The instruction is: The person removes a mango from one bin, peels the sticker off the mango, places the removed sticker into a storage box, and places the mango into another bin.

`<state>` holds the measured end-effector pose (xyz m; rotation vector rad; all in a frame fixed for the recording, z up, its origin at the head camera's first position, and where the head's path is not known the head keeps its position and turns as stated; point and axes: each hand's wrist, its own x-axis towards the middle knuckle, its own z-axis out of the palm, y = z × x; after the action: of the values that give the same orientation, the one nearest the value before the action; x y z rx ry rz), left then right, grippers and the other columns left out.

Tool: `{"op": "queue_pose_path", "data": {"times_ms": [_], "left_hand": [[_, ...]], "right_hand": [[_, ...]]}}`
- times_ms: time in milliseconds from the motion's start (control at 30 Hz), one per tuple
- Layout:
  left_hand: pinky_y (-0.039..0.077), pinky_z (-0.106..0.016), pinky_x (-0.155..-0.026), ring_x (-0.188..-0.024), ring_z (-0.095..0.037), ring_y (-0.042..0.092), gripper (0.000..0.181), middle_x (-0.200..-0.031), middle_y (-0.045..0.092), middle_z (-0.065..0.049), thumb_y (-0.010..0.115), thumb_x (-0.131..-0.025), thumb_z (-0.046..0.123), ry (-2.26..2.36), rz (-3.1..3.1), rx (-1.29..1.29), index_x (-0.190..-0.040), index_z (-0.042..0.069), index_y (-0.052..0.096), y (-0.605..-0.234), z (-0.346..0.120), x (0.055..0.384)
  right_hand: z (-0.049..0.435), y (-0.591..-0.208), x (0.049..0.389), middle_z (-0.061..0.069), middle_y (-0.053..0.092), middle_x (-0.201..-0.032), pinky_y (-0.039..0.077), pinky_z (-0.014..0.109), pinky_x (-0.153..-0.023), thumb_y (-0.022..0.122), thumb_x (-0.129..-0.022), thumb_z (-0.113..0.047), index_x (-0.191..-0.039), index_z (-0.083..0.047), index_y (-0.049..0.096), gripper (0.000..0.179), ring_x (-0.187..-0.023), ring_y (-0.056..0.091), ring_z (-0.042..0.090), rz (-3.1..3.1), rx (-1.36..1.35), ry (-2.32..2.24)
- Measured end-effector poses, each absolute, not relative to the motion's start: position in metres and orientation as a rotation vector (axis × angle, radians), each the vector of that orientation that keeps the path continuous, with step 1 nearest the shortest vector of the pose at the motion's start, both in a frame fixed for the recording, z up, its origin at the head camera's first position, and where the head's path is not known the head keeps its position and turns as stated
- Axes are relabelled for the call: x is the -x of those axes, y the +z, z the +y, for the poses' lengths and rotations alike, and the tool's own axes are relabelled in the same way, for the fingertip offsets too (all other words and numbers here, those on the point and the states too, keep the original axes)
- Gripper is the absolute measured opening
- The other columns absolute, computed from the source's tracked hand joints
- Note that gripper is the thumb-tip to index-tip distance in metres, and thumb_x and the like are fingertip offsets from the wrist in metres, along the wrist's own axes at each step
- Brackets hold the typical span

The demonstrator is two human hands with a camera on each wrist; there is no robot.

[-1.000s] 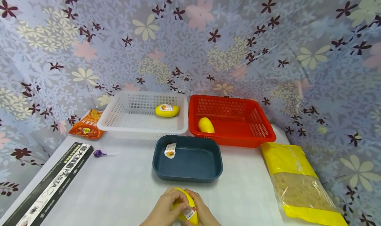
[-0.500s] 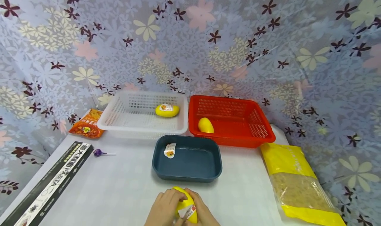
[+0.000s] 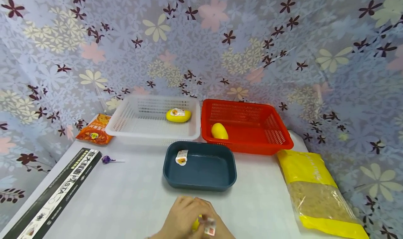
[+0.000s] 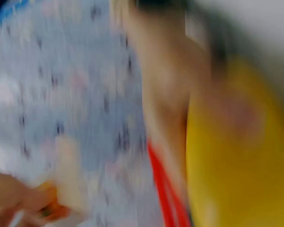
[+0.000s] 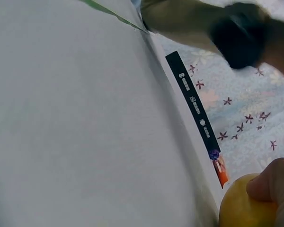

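A yellow mango is between my two hands at the front of the table. My right hand grips it, with the thumb pressed on its skin in the right wrist view. My left hand reaches across the mango and covers most of it in the head view. Its fingers pinch a white paper sticker, which stands away from the skin. The left wrist view is blurred; there the mango fills the right side, and the left fingers are at the lower left beside the pale sticker.
A dark blue tray with a sticker inside stands ahead. Behind are a white basket and a red basket, each holding a mango. Left lie a pasta box, lollipop and orange snack bag; right, a yellow bag.
My left hand has moved right across the mango. The sticker, lying largely against the skin a second ago, has been peeled up and pulled to the right.
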<state>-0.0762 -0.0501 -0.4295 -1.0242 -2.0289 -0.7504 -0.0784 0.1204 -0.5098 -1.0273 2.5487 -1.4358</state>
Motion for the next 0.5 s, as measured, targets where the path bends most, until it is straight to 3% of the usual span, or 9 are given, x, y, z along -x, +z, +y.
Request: {"op": "queue_pose_path", "data": {"times_ms": [133, 267, 500], "left_hand": [[0.033, -0.008, -0.058, -0.06, -0.002, 0.044, 0.031, -0.081, 0.062, 0.008, 0.07, -0.073, 0.0, -0.878, -2.22, 0.891, -0.098, 0.016, 0.064, -0.418, -0.068, 0.114], [0.033, -0.014, -0.046, -0.052, -0.001, 0.036, 0.026, -0.083, 0.063, 0.005, 0.073, -0.079, 0.001, -0.867, -2.497, 0.651, -0.099, 0.016, 0.064, -0.412, -0.083, 0.149], [0.037, -0.02, -0.049, -0.054, -0.006, 0.042, 0.015, -0.078, 0.061, 0.006, 0.072, -0.084, 0.01, -0.812, -2.799, 0.574, -0.096, 0.013, 0.065, -0.411, -0.091, 0.188]], "right_hand": [[0.123, -0.503, 0.079, 0.017, 0.043, -0.142, 0.047, 0.027, -0.099, 0.067, -0.086, -0.026, -0.146, -0.006, 0.03, 0.074, -0.116, 0.05, 0.008, 2.432, 0.842, -1.406], [0.123, -0.496, 0.076, 0.013, 0.04, -0.146, 0.047, 0.035, -0.102, 0.066, -0.087, -0.039, -0.149, -0.007, 0.025, 0.08, -0.12, 0.049, 0.015, 2.449, 0.706, -1.266], [0.122, -0.496, 0.076, 0.015, 0.04, -0.145, 0.046, 0.036, -0.104, 0.065, -0.088, -0.04, -0.149, -0.007, 0.025, 0.08, -0.123, 0.05, 0.019, 2.483, 0.739, -1.248]]}}
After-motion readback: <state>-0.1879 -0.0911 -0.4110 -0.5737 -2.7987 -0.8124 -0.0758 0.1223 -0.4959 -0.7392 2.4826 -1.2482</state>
